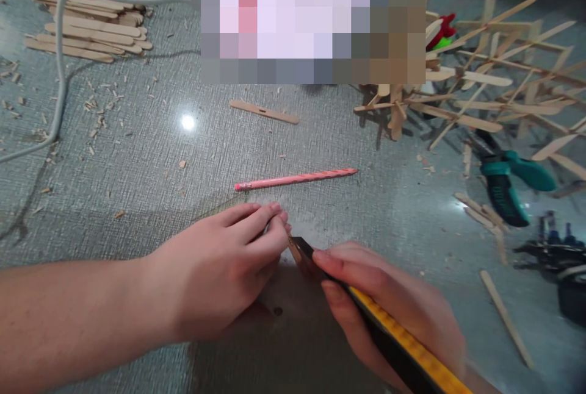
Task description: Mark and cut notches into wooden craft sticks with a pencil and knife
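Observation:
My left hand (238, 247) is closed in a pinch on a wooden craft stick (297, 255), most of which my fingers hide. My right hand (398, 296) grips a yellow and black utility knife (403, 339), its dark tip touching or very near the stick just right of my left fingertips. The blade's exact contact is too small to make out. Just beyond my hands lies a pink pencil (297, 179) with its eraser to the left. Farther off, a craft stick with a small slot (279, 114) rests flat on the table (151, 193).
Stacked craft sticks (91, 22) and a pale cable (59, 77) occupy the upper left, among wood chips. A lattice of joined sticks (485, 101) stands at right. Teal-handled pliers (506, 189), a dark tool (556, 254) and a loose stick (506, 318) lie nearer. A pixelated patch covers the top middle.

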`<state>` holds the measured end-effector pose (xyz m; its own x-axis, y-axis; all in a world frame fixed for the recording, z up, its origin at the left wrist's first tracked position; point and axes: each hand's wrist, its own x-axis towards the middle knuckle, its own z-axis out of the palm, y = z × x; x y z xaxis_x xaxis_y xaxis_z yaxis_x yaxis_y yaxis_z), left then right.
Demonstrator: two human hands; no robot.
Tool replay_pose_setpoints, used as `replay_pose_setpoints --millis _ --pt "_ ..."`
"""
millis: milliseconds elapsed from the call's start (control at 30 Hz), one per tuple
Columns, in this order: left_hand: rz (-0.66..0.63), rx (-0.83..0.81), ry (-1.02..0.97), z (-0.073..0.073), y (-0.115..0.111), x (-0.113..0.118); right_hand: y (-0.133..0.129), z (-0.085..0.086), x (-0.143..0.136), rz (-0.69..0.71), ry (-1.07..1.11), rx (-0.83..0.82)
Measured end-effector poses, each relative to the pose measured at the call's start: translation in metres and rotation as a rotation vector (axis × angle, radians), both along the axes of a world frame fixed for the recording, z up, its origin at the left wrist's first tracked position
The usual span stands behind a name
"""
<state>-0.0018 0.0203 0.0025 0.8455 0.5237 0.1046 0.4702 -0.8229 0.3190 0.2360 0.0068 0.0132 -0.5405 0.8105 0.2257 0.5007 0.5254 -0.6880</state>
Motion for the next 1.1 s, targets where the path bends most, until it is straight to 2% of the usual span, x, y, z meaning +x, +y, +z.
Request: replay_pose_setpoints --millis 600,800,1100 --pt "0.011 0.011 -0.030 -0.002 0.001 0.001 0.000 -0.002 -0.002 0.017 0.020 0.024" --pt "0.010 0.009 -0.029 -0.002 0.001 0.002 -0.004 0.001 -0.003 -0.052 0.001 -0.024" --pt "0.036 0.041 -0.012 0.001 -0.001 0.001 -0.006 0.012 -0.003 -0.016 -0.065 -0.023"
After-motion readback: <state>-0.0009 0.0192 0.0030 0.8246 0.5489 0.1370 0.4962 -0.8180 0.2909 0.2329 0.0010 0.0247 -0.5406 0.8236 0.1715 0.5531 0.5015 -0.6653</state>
